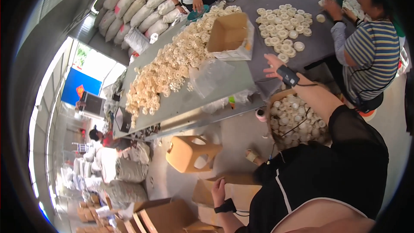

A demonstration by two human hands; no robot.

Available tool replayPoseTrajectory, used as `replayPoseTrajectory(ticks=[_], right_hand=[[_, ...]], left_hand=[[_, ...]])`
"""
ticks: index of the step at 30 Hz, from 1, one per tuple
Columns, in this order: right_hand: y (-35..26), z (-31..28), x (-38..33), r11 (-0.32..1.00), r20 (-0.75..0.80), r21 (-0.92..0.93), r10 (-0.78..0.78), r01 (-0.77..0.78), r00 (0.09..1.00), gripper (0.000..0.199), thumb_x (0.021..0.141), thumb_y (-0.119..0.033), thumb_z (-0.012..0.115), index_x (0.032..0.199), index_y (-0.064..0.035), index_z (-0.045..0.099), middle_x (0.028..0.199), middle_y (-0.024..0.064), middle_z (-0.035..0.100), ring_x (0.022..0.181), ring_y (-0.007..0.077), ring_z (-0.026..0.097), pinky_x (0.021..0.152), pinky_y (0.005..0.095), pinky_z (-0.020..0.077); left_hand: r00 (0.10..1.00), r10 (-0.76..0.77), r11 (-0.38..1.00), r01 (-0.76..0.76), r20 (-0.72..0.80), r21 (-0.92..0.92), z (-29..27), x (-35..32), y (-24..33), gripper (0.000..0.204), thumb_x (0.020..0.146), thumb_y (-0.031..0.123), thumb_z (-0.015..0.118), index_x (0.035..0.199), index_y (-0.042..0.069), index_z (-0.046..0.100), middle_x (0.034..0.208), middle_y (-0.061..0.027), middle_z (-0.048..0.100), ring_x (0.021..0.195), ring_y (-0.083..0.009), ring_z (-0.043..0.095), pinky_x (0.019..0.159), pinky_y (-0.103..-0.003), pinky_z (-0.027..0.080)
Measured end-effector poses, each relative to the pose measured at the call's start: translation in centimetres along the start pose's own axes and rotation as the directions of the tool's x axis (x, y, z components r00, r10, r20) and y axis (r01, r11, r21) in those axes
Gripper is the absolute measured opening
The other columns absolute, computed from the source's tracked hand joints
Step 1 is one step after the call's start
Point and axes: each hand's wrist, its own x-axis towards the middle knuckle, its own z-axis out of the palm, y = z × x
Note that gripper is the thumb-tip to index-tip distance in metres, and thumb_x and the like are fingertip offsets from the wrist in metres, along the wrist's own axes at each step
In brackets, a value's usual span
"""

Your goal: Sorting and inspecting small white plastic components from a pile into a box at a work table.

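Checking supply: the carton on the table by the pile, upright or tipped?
Tipped. The cardboard carton lies on its side on the table, its open mouth facing sideways, showing a bare interior.

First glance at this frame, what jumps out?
The long heap of cream plastic rings sprawled along the grey table, beside an open cardboard box. The right hand reaches over the table edge above a basket of round white caps; the left hand rests on a floor carton.
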Motion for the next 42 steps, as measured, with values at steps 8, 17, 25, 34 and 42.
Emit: replayPoseTrajectory(ticks=[8,17,25,34,42], right_hand=[[6.3,15.3,16.8,0.350,0.133,-0.845,-0.596,0.405,0.792,0.094,0.064,-0.048,0.067,0.130,0.0031,0.024,0.131,0.0247,0.028,0.123,0.0391,0.024,0.101,0.0416,0.0225],[11.5,26.1,21.2,0.061,0.296,-0.954,0.060,0.292,0.953,0.065,0.066,-0.033,0.066,0.122,-0.0127,0.040,0.127,0.0174,0.037,0.119,0.0357,0.030,0.097,0.0433,0.0284],[11.4,22.7,19.4,0.112,0.319,-0.913,-0.405,0.393,0.856,0.053,0.070,-0.027,0.061,0.116,-0.0064,0.045,0.122,0.0174,0.040,0.113,0.0342,0.037,0.093,0.0455,0.0295],[11.3,38.7,22.6,0.431,0.768,-0.406,-0.316,0.806,0.556,0.069,0.071,-0.036,0.062,0.127,-0.0079,0.034,0.129,0.0213,0.032,0.120,0.0418,0.027,0.097,0.0498,0.0256],[16.9,42.5,30.1,0.049,0.434,-0.900,0.002,0.434,0.901,0.069,0.066,-0.028,0.064,0.127,-0.0088,0.036,0.130,0.0262,0.028,0.118,0.0457,0.026,0.098,0.0482,0.0257]], left_hand=[[0.983,-0.009,0.998,-0.002,0.185,0.060,-7.4,19.8,2.9,0.026,0.084,0.017,0.052,0.100,-0.002,0.058,0.094,-0.0099,0.061,0.091,-0.0164,0.055,0.081,-0.027,0.041],[0.924,0.036,0.992,-0.079,0.380,0.098,-4.7,31.7,10.6,0.038,0.084,0.017,0.054,0.116,-0.002,0.045,0.107,-0.0098,0.055,0.093,-0.0164,0.054,0.079,-0.026,0.043],[0.868,0.190,0.849,-0.379,0.458,0.367,-1.4,46.5,12.8,0.051,0.075,0.027,0.062,0.115,0.000,0.046,0.107,-0.0190,0.050,0.100,-0.0306,0.049,0.088,-0.038,0.038],[0.854,0.514,0.664,-0.455,0.079,0.593,-0.6,63.7,21.1,0.084,0.060,0.022,0.072,0.130,0.008,0.028,0.132,-0.0291,0.018,0.122,-0.0423,0.023,0.097,-0.044,0.029],[0.962,0.215,0.617,-0.266,0.166,0.741,-0.8,71.9,21.1,0.084,0.057,0.031,0.075,0.128,0.014,0.033,0.137,-0.0234,0.010,0.128,-0.0384,0.012,0.094,-0.052,0.029]])
